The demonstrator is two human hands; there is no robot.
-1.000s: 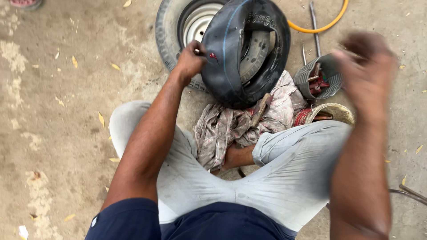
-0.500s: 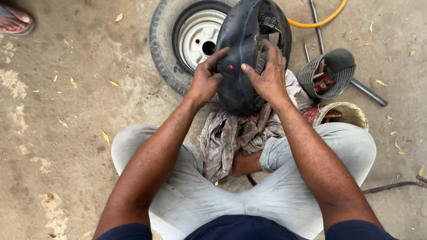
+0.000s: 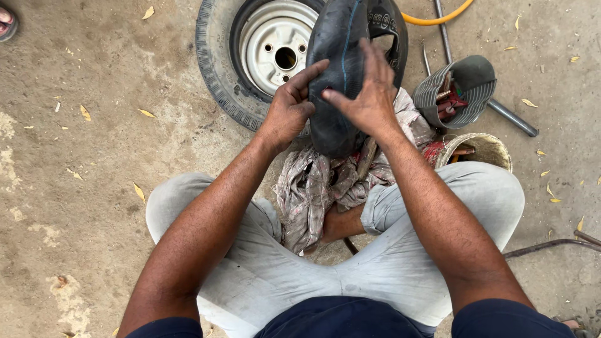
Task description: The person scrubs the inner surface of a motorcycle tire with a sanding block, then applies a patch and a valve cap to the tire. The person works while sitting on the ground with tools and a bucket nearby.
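Note:
A black rubber inner tube [image 3: 341, 47] stands upright in front of me, its lower end resting on a crumpled dirty rag [image 3: 313, 188]. My left hand [image 3: 289, 106] grips the tube's left side, thumb stretched across the rubber. Over the tube's front lies my right hand [image 3: 369, 97], fingers spread and pressing on it. A small tyre on a white steel rim [image 3: 266, 47] lies flat on the concrete just behind the tube. I sit cross-legged in grey trousers.
A cut rubber holder with tools [image 3: 460, 91] and a worn bucket [image 3: 479, 150] stand at my right. A metal bar [image 3: 510, 116], thin rods and a yellow hose [image 3: 438, 15] lie beyond. Another person's sandalled foot [image 3: 6, 22] shows top left. A bent rod [image 3: 551, 247] lies right.
My right hand swung in from the right and settled on the tube. Both hands have shifted on the rubber, and the tube has turned more edge-on toward me.

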